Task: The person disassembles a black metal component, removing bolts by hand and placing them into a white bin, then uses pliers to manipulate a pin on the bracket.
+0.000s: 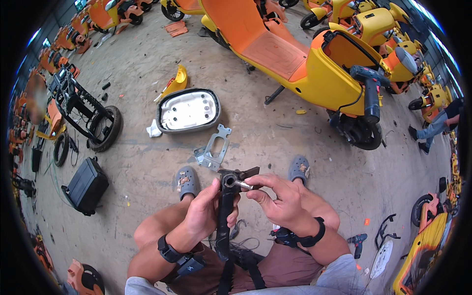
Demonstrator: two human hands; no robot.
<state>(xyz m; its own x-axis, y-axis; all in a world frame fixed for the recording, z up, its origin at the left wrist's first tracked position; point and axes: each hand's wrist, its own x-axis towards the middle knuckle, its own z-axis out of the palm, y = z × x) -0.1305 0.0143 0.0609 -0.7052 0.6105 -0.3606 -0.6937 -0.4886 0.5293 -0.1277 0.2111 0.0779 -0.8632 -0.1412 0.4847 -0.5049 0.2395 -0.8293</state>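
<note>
My left hand [206, 214] grips a long black metal bracket [225, 211] near its upper end and holds it upright over my lap. My right hand [278, 199] pinches a small silver bolt [244, 185] whose tip sits at the round socket on top of the bracket. Both wrists wear black bands. On the concrete floor just beyond my two grey clogs lies a flat grey metal plate [214, 149]. Further out rests an upturned scooter seat [189, 110], its pale underside facing up.
An orange and yellow scooter [290, 59] stands ahead with a blue power drill [371, 91] resting on its rear. A stripped black frame with a wheel [88, 113] and a black battery box [86, 186] lie to the left. Another person [440, 120] crouches at far right. A second drill [357, 242] lies by my right leg.
</note>
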